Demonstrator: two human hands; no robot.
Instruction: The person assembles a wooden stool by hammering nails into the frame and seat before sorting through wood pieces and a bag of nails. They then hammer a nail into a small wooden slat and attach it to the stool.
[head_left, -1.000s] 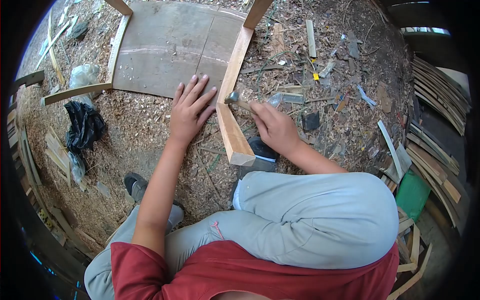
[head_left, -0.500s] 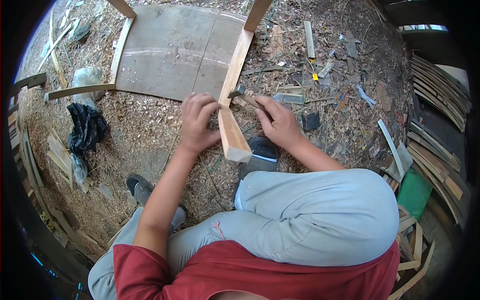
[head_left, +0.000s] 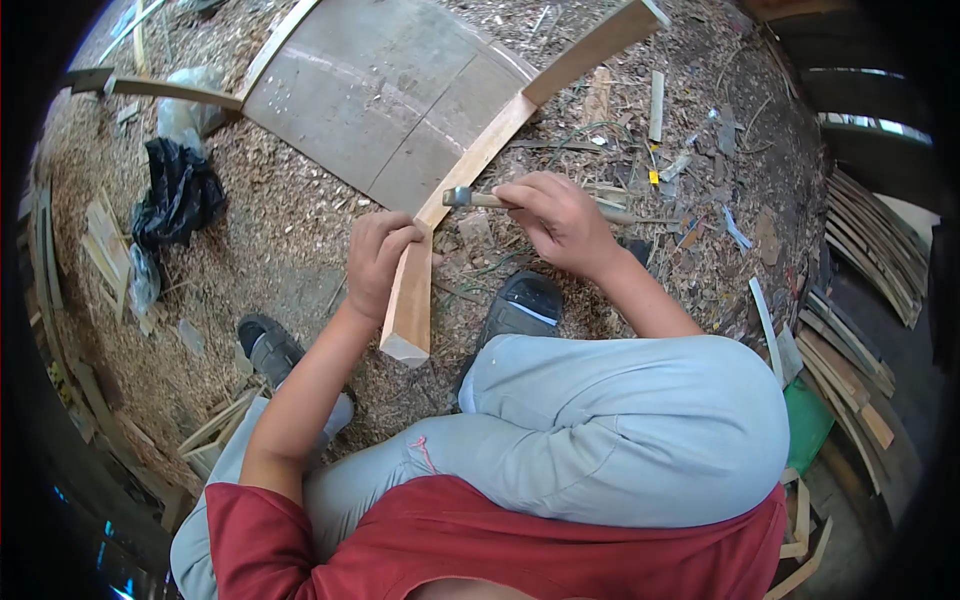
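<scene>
My left hand (head_left: pixel 380 262) is closed around a short wooden leg (head_left: pixel 411 295) that points toward me, its fingers near the joint with a long wooden rail (head_left: pixel 485 142). Gripped by its handle in my right hand (head_left: pixel 562 222) is a hammer (head_left: pixel 458 196). The hammer's metal head hovers close over that joint, just beyond my left fingertips. A flat grey board (head_left: pixel 365 95) lies along the rail. Another wooden leg (head_left: pixel 595 52) stands out from the rail's far end. Whether my left fingertips also pinch a nail I cannot tell.
Wood chips and scraps cover the ground. A black plastic bag (head_left: pixel 178 195) and a clear bag (head_left: pixel 190 105) lie to the left. Stacked wooden strips (head_left: pixel 872 245) lean at the right. My shoe (head_left: pixel 520 308) rests close behind the leg.
The wooden frame has swung in view, its near leg shifting left and toward me. My left hand has wrapped closer around the leg. The hammer has turned level, its head slightly further left.
</scene>
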